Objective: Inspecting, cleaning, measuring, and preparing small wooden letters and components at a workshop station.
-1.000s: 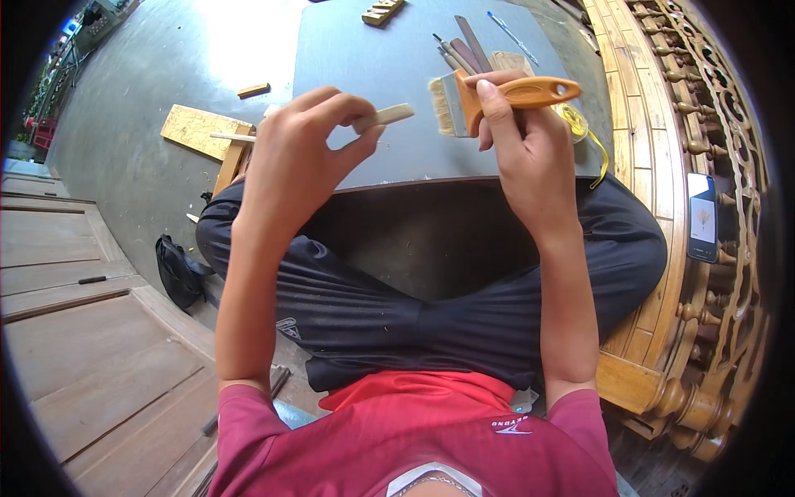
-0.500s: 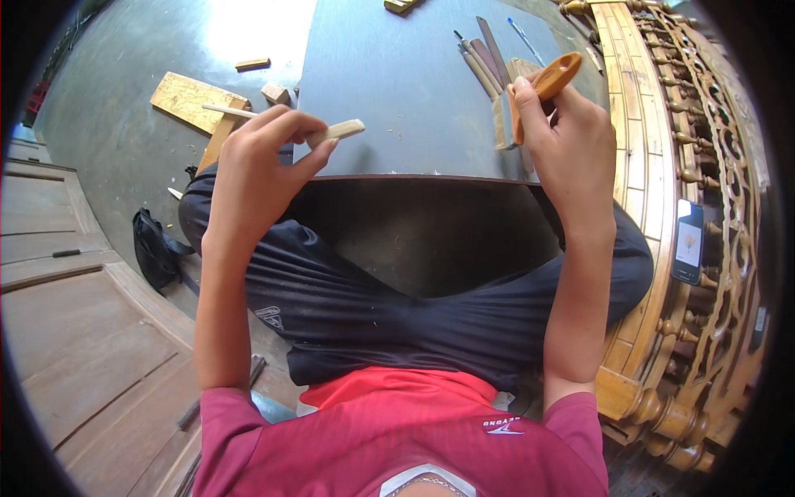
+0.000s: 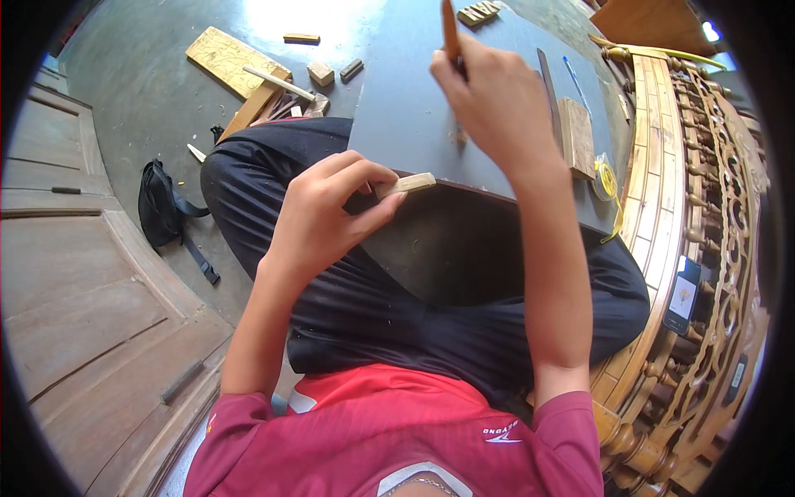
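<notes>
My left hand (image 3: pixel 327 211) pinches a small pale wooden piece (image 3: pixel 414 183) near the front edge of the grey board (image 3: pixel 402 99). Higher up, over the board, my right hand (image 3: pixel 501 112) grips the orange handle (image 3: pixel 450 25) of a brush, held upright; its head is mostly hidden by the hand. Beside that hand, at the board's right, lie a dark flat strip (image 3: pixel 546 89), a blue pen (image 3: pixel 575 83), a wooden block (image 3: pixel 577 137) and a yellow tape roll (image 3: pixel 604 180). A dark carved lettered piece (image 3: pixel 477 12) sits at the far end.
At left are a carved panel (image 3: pixel 217 51), wooden blocks (image 3: pixel 321 73), a stick (image 3: pixel 273 79), a black bag (image 3: pixel 162 203) and wooden door panels (image 3: pixel 66 306). A carved wooden bench (image 3: pixel 646 141) runs along the right, with a phone (image 3: pixel 683 294) by it.
My right hand has moved left and forward over the board with the brush, turning its handle away from me. My left hand, still pinching the wooden piece, is lower and closer to the board's edge.
</notes>
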### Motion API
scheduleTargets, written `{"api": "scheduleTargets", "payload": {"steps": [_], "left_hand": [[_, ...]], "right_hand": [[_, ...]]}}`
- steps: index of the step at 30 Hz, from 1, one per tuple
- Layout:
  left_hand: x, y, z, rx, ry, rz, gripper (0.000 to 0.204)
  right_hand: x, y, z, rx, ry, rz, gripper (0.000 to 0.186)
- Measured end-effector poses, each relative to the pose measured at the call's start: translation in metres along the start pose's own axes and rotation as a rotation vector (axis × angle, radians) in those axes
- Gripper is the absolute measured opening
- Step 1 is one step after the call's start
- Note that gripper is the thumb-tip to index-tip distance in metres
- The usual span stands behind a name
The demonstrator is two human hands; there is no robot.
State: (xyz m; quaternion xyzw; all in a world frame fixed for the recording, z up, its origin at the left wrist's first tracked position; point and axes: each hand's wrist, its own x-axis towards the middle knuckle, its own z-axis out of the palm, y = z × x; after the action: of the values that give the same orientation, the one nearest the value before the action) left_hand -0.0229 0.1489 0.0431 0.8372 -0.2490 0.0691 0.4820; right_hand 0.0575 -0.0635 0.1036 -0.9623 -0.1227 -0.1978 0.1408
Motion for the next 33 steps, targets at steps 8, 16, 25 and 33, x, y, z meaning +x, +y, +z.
{"api": "scheduleTargets", "payload": {"steps": [8,16,25,33], "left_hand": [[-0.001,-0.009,-0.018,0.017,0.062,-0.015,0.018],[0.000,-0.015,-0.023,0.025,0.164,-0.071,0.018],[0.003,-0.019,-0.026,0.053,0.176,-0.092,0.020],[0.003,-0.018,-0.017,0.002,0.268,-0.153,0.020]], "right_hand": [[-0.004,0.055,-0.040,-0.202,0.030,0.005,0.033],[-0.075,0.029,-0.044,-0.051,-0.219,-0.207,0.042],[-0.118,0.016,-0.115,0.144,-0.407,-0.080,0.046],[-0.056,0.040,-0.031,0.107,-0.141,-0.220,0.039]]}}
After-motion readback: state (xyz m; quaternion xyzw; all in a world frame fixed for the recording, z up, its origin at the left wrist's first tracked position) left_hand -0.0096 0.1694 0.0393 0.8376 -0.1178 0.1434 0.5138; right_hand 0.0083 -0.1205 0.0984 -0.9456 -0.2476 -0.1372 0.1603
